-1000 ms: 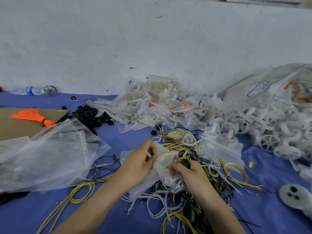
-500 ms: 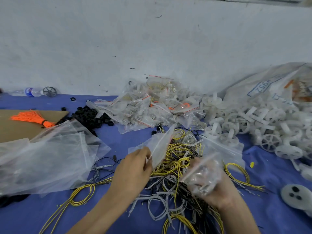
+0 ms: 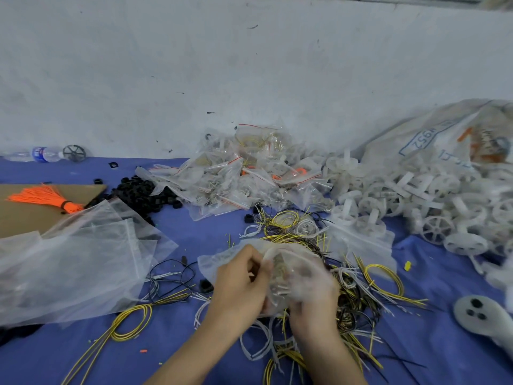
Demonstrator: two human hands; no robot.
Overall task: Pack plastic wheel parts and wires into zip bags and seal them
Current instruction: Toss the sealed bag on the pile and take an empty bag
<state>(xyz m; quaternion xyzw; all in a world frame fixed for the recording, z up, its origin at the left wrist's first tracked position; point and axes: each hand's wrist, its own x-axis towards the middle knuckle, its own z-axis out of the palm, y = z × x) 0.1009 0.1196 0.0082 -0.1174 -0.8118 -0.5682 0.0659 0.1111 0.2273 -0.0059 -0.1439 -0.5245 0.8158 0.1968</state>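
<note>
The left hand (image 3: 241, 284) pinches an edge of the zip bag (image 3: 216, 263), held over the loose wires (image 3: 383, 279); the right hand (image 3: 313, 298) is blurred behind the film, so I cannot tell its grip. If a wire end lies across the mouth, the zip may not close fully, and the tangled wires beneath could catch the bag and spill it.

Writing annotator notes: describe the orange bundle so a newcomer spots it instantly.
On the blue table cover, look to the far left, where a brown cardboard sheet lies flat. The orange bundle rests on it: thin strands fanned leftward, cinched by a black band at the right. Its bright orange sets it apart from the black rings beside it and the clear bags in front.
</note>
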